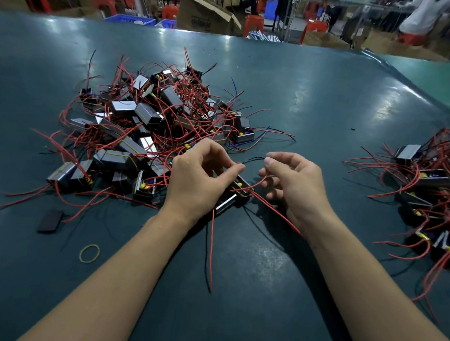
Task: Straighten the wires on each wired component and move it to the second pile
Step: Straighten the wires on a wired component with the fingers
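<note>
Head view: I look down on a dark green table (312, 102) that fills most of the frame.
Table edges: the far edge runs just below the boxes and stools; the right corner curves off toward a lighter green strip. The near edge is cut off by the frame.
Open room: I see bare tabletop between the two piles, beyond them up to the far edge, and around my forearms.
First pile (148, 125): a large tangle of metal-cased components with red, black and a few blue wires, left of centre, just beyond my left hand.
Second pile (429, 189): smaller, at the right edge, cut off by the frame, well apart from the first.
Cardboard box (207, 15): beyond the table; dark print on its side is too blurred for me to read.
Left hand (200, 177): fingers curled, pinching a wire at the fingertips above the component.
Right hand (295, 183): thumb and forefinger pinch the black wire (254, 159); a red wire (257, 183) loops under its curled fingers.
Wired component (233, 196): lies on the table between my hands, partly hidden under the left one.
Black pad (50, 220): flat, near left, unlabelled.
Rubber band (89, 253): yellow, lying near my left forearm.
</note>
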